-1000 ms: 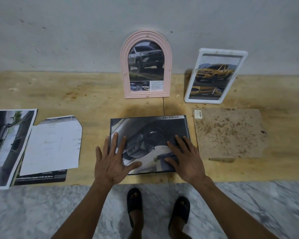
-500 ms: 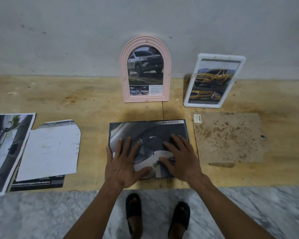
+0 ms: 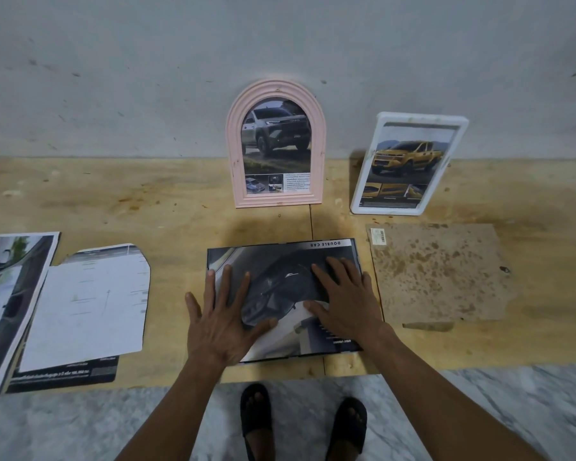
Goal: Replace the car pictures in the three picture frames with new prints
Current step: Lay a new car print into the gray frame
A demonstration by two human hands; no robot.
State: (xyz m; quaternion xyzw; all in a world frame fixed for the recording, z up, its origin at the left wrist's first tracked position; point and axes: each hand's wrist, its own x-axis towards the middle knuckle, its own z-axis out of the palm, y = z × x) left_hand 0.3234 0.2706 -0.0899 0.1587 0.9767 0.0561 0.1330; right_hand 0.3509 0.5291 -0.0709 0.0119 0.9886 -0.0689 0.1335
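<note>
Both palms flat, fingers spread, left hand and right hand pressing the "DOUBLE CAB" print in the dark frame on the table, smaller text unreadable.

Scuffed grey wall behind stained plywood bench — marble floor below.

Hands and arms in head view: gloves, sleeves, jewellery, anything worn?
Nothing worn. Left hand and right hand are bare, without gloves, rings or a watch. Both forearms are bare to the frame edge, with no sleeve in view. Fingernails are short.
</note>
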